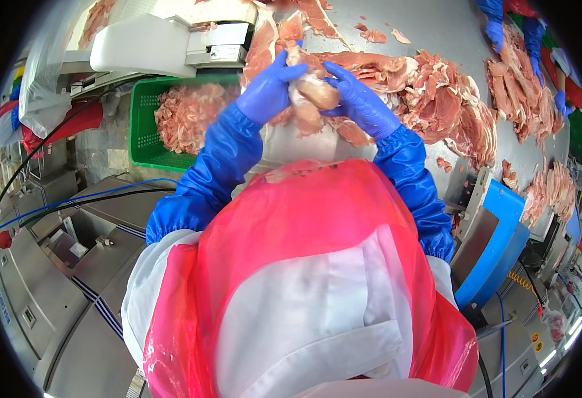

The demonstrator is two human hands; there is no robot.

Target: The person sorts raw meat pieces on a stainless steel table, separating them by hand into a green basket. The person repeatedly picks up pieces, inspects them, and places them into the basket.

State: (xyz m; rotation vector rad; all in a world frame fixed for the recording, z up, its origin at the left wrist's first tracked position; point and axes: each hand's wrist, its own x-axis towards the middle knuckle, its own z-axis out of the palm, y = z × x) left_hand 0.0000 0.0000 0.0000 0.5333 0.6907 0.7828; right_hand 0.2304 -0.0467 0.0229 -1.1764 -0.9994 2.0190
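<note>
The left hand in a blue-violet glove (268, 88) is gripping a thick, pale pink chunk of raw meat (314, 93) from its left side, its fingers curling over the upper part. The right hand in a matching blue-violet glove (362, 103) is touching the chunk from the right with its fingers spreading; the tips are partly hiding behind the meat, so whether this hand is closing on it is something I cannot tell. The chunk is hanging between the two hands, over the near edge of a grey, shiny metal table (430, 30), in front of the wearer's translucent red plastic apron (304, 205).

To the right of the hands, a long heap of overlapping pink meat slices with white fat (437, 93) is lying on the table. To the left, a green perforated plastic crate (144, 123) is holding small pale pink meat trimmings (195, 109), and a smooth white plastic board (142, 45) is standing just beyond it. At the upper right, a co-worker's blue-gloved hand (495, 36) is reaching in near another row of raw slices (520, 93)
</note>
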